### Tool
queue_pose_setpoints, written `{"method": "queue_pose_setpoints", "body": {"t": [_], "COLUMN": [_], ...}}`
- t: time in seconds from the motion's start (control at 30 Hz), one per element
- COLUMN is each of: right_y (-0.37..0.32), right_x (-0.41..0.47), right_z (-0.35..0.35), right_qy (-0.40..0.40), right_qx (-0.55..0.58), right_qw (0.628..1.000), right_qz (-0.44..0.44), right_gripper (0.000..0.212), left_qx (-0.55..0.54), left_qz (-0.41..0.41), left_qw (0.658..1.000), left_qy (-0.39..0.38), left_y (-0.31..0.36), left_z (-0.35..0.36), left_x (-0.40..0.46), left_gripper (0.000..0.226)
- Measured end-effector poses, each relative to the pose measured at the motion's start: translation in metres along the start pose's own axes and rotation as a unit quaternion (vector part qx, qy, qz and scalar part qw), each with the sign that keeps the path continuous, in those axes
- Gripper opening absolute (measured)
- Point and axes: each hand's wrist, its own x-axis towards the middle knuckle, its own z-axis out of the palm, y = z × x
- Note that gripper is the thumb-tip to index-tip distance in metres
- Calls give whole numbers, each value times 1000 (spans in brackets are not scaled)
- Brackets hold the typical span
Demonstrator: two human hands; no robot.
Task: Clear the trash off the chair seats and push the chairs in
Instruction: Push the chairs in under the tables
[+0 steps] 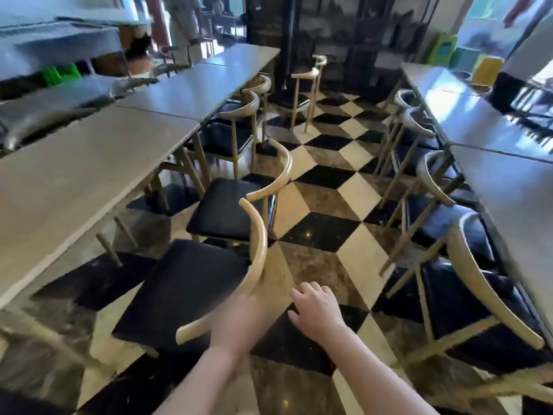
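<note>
The nearest chair has a black seat (185, 295) and a curved wooden backrest (258, 244). It stands at an angle, pulled out from the long grey table (74, 175) on the left. My left hand (235, 317) is on the lower part of that backrest, its fingers mostly hidden behind the rail. My right hand (314, 307) hovers to the right over the floor, fingers apart and holding nothing. A second chair (224, 211) stands just beyond, also out from the table. I see no trash on either seat.
A checkered tile aisle (320, 235) runs between two rows of tables. More chairs (466, 235) stand tucked along the right table (508, 190). Further chairs (305, 85) stand at the far end of the aisle. A person (182, 25) is at the back left.
</note>
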Motion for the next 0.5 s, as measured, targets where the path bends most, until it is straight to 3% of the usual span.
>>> {"method": "queue_pose_setpoints", "body": {"t": [0.2,0.5], "right_y": [21,46], "right_x": [79,191], "right_z": [7,10], "right_qy": [-29,-60], "right_qx": [-19,-83], "right_qw": [990,954], "right_qz": [-136,-283], "right_gripper": [36,51], "left_qx": [-8,-29], "left_qz": [-115,-206], "left_qw": [993,978], "left_qy": [21,16], "left_y": [1,0], "left_z": [14,37], "left_x": [37,115], "left_gripper": [50,53]}}
